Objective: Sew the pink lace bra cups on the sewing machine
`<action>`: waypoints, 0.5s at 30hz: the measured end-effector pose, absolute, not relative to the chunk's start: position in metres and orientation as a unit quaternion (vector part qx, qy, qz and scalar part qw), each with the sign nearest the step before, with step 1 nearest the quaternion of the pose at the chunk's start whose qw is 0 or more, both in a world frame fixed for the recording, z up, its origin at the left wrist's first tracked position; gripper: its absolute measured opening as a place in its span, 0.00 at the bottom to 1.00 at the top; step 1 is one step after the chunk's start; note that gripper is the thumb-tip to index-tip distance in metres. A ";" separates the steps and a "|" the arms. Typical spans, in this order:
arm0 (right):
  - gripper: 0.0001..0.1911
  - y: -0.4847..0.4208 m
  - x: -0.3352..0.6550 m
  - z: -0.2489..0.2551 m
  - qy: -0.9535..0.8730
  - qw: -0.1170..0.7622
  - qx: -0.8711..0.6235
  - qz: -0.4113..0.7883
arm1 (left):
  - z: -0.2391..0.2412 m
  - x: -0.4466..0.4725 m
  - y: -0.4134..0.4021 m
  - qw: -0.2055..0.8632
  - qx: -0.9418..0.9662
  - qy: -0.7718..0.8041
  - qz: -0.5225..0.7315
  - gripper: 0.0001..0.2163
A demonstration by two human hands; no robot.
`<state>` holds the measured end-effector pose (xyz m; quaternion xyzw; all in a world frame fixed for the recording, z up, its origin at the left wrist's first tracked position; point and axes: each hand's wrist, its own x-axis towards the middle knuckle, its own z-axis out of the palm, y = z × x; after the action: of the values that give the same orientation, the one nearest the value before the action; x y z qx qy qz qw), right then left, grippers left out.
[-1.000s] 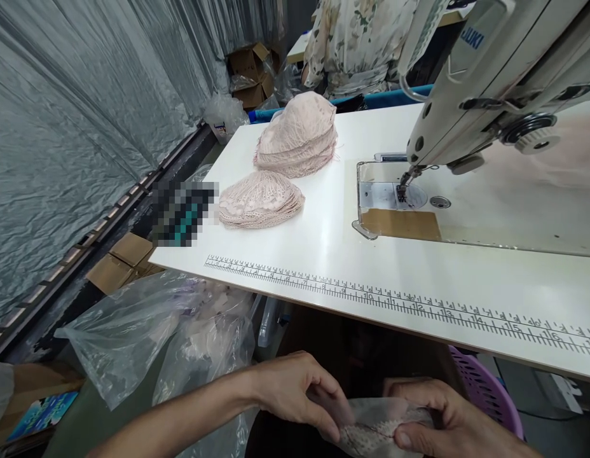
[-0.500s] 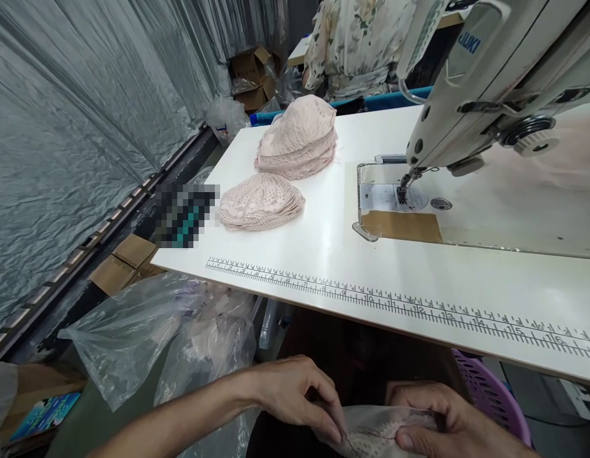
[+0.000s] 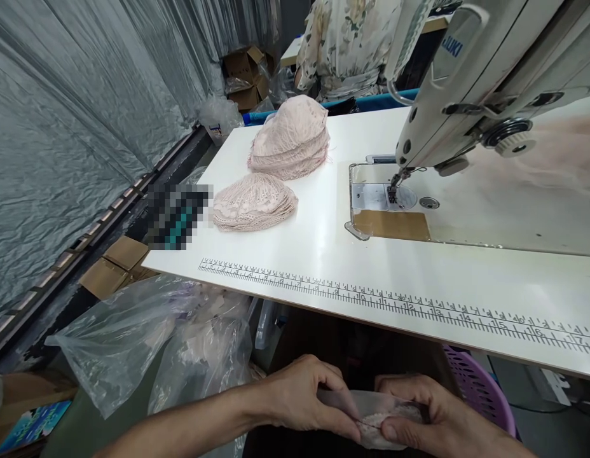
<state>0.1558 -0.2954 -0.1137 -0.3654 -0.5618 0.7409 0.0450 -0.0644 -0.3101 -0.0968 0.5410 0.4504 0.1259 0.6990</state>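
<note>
Fabric (image 3: 374, 413) is pinched between both hands (image 3: 302, 395).

Over to the left hangs a crinkled silvery curtain (image 3: 85, 102), and by its far end I spot cardboard boxes (image 3: 238, 65), flaps up, with crumpled plastic (image 3: 221, 111) near them. Somebody in a pale floral top (image 3: 353, 48) is across from us, beyond a blue strip (image 3: 388, 102). Down low, clear plastic bags (image 3: 118, 343) sprawl near a small brown carton (image 3: 102, 277); off to the right sits a purple basket (image 3: 483, 389) with a pierced wall
</note>
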 end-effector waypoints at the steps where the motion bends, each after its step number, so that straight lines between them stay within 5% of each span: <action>1: 0.18 -0.295 0.156 -0.114 -0.560 0.044 -0.366 0.742 | -0.095 -0.064 -0.310 0.703 0.535 0.448 0.135 0.08; 15: 0.24 -0.295 0.154 -0.116 -0.544 0.053 -0.355 0.759 | -0.090 -0.073 -0.307 0.701 0.554 0.424 0.147 0.09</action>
<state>0.1543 -0.2948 -0.1162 -0.3552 -0.5437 0.7585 0.0532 -0.0731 -0.3070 -0.0897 0.5541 0.4237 0.1468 0.7013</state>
